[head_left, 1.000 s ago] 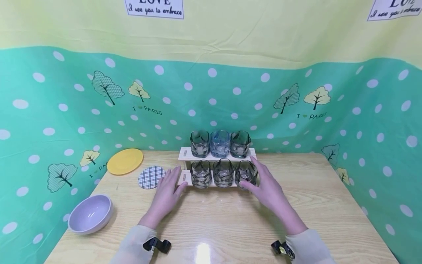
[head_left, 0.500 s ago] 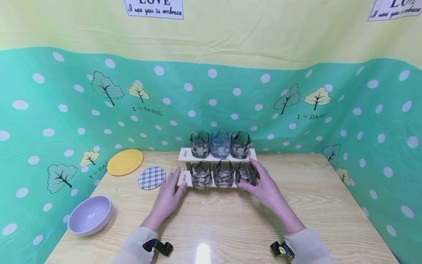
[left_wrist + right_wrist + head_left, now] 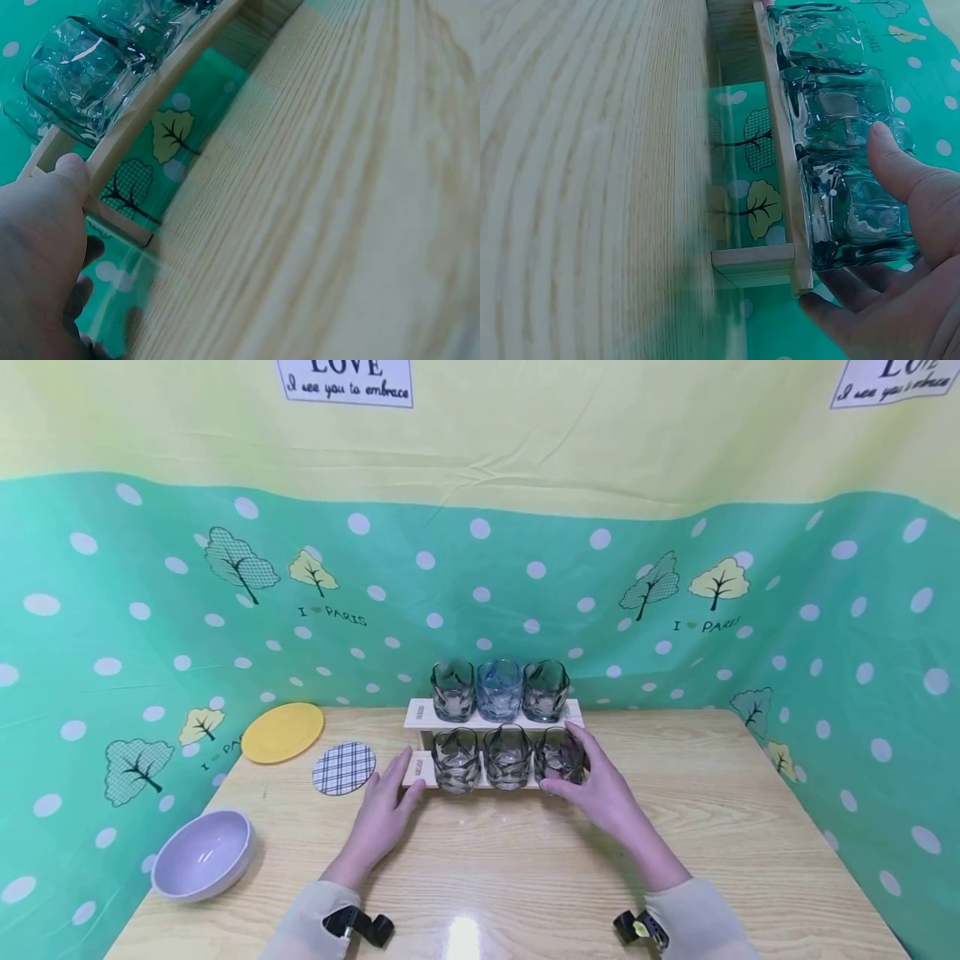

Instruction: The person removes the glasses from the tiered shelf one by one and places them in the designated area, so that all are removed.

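Our left hand and right hand, thumbs and fingers apart, touch the rack; one hard push could topple glasses.

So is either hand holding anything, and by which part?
A firm grip can't be confirmed. The right hand spans the sides of the lower-right smoky tumbler; the left hand touches the two-tier wooden rack's lower left end.

We saw clear, glossy glass in the tumblers, their sides faceted. The rack looked like smooth wood, its edges pale and matt. We found the table wood-grained, with a shiny finish. The bowl looked smooth and glossy, the yellow plate smoother than the softly creased cloth backdrop.
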`<state>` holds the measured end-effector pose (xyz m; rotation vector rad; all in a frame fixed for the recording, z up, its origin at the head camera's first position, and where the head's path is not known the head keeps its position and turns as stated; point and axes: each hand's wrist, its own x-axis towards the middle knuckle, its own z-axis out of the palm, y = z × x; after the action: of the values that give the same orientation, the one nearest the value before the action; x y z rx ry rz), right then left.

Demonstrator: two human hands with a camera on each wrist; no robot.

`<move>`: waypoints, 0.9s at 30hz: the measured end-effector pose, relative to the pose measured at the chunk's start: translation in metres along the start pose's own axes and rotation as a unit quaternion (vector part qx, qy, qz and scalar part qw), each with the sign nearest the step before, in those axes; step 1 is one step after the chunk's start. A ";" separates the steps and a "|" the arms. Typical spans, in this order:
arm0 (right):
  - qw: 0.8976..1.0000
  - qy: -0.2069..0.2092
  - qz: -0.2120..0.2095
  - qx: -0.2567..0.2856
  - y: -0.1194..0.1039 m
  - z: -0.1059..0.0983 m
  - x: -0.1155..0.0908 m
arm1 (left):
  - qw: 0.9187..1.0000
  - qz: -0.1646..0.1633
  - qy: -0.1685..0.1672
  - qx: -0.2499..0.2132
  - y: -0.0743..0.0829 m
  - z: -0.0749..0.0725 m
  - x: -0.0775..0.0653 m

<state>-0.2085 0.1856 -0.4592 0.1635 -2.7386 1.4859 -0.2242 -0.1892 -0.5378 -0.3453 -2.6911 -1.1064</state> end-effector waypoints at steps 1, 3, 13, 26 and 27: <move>1.000 -0.001 0.000 0.002 0.000 0.000 0.000 | 1.000 -0.001 -0.001 -0.001 0.000 0.000 0.000; 1.000 -0.002 0.001 0.004 0.000 0.000 0.000 | 1.000 -0.002 -0.002 -0.002 0.000 0.000 0.000; 1.000 -0.013 0.007 0.002 -0.001 -0.002 0.000 | 1.000 -0.001 -0.006 -0.004 0.000 -0.001 0.000; 1.000 0.008 0.019 0.011 0.000 0.000 -0.001 | 1.000 -0.001 -0.009 -0.003 0.000 0.000 0.000; 1.000 0.011 0.020 0.011 0.000 0.000 -0.001 | 1.000 -0.002 -0.009 -0.003 0.000 0.000 0.000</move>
<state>-0.2074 0.1853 -0.4596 0.0927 -2.7243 1.5197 -0.2236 -0.1892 -0.5373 -0.3533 -2.7055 -1.1188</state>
